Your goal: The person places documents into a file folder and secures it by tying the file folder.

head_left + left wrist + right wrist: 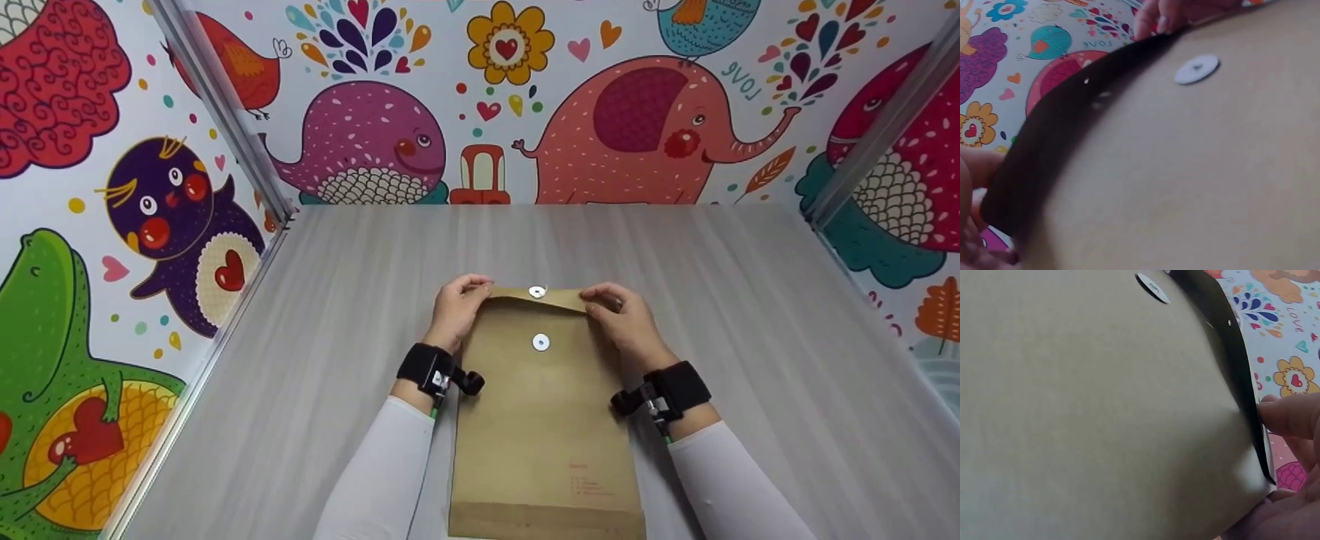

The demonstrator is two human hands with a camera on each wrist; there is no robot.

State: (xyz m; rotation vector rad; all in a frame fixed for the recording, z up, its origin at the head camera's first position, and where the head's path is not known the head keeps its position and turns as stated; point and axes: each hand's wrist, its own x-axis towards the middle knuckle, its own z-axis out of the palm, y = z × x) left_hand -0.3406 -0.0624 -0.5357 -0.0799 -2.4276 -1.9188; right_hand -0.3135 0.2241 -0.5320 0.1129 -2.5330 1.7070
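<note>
A brown kraft paper envelope (540,420) lies lengthwise before me, its top end toward the far wall. Its flap (517,296) is partly folded over and bears one white round button (537,292); a second white button (541,343) sits on the body just below. At the flap's left end my left hand (457,307) pinches the paper between thumb and fingers. My right hand (622,315) pinches the right end likewise. In both wrist views the flap's shaded inner side (1044,146) stands up from the body, and fingers (1292,416) show at its edge.
The envelope rests over a grey wood-grain table (337,300). Printed cartoon panels wall the back (495,112) and both sides, with metal posts (225,105) at the corners. Black straps with small cameras (431,367) circle both wrists.
</note>
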